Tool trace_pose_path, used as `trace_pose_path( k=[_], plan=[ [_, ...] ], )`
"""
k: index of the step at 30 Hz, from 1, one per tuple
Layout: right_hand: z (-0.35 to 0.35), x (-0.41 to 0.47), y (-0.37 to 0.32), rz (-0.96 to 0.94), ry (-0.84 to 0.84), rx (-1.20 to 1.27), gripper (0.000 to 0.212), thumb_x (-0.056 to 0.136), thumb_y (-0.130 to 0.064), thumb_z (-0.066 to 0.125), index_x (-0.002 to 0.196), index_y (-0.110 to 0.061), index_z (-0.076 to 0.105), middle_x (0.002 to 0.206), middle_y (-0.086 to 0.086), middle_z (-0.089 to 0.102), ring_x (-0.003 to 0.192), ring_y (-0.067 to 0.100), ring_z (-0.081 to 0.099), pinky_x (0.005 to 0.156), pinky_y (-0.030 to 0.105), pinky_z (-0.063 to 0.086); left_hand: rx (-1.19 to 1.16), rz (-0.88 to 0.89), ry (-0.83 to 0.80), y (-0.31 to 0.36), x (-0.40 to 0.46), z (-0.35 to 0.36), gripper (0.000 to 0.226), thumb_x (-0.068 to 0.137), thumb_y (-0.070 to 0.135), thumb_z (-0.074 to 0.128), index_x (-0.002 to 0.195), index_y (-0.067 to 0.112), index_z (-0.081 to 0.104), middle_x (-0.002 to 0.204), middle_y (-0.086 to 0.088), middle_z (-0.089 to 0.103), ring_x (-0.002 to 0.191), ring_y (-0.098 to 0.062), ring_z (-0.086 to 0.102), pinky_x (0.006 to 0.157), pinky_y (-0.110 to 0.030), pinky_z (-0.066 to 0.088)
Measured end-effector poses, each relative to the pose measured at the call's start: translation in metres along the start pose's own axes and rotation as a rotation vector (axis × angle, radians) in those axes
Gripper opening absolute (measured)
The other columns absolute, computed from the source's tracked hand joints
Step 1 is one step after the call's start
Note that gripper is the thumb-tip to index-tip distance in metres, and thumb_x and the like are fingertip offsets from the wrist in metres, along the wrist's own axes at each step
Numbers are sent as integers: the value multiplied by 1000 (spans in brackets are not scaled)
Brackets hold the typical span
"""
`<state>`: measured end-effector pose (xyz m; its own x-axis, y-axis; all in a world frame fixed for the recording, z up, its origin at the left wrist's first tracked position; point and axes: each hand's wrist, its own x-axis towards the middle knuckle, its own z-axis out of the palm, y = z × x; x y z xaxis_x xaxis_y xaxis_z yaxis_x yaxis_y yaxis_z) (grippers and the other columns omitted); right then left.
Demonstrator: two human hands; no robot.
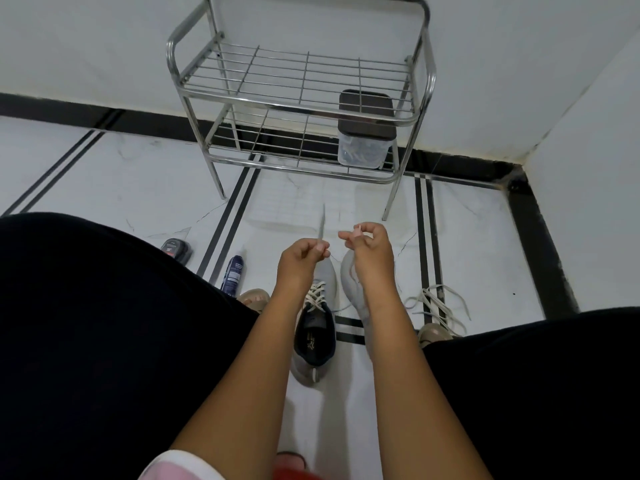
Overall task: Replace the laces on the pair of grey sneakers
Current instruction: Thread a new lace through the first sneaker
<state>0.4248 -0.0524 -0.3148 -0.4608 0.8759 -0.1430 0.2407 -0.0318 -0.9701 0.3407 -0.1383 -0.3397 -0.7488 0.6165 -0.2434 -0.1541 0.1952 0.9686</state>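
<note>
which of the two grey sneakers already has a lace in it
The left sneaker, upright with a cream lace criss-crossed through its eyelets. The right sneaker, mostly behind the right forearm, shows none.

Bare white floor tile [311, 202] was left open just beyond the left hand [300, 259] and right hand [370, 245], up to the chrome wire shoe rack [298, 105], by which the way farther ahead was blocked. Below the hands, the floor was occupied by two grey sneakers [323, 275]. To the right, a loose pile of white laces [438, 308] was spread; to the left, a blue spray bottle [234, 273] and a dark polish tin [177, 250] were lying. Both outer sides were closed off by black-clad knees [104, 323].
</note>
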Motion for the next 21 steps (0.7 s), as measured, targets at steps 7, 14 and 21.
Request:
trace_pose_path(
  k=[7,14,21],
  plan=[
    [-18,-8,-37,-115,-38,21,6,88,-16,67,86,-22,69,81,-8,67,80,8,61,72,21,47,-96,83,-61,32,-13,-2,9,87,12,66,92,14,73,90,-1,73,91,-13,68,90,-25,51],
    [-24,-15,-51,-178,-90,-135,4,85,-14,70,87,-17,69,77,-7,67,76,4,62,64,13,41,-74,103,-100,42,-19,-3,13,86,10,68,97,10,75,97,-4,74,101,-15,67,93,-23,49],
    [-23,-20,-53,-177,-109,-120,12,82,-14,72,75,-24,70,70,-12,67,72,3,60,70,17,44,-51,106,-92,46,-23,-5,20,86,14,69,104,7,74,99,-5,74,95,-8,66,83,-12,48]
  ],
)
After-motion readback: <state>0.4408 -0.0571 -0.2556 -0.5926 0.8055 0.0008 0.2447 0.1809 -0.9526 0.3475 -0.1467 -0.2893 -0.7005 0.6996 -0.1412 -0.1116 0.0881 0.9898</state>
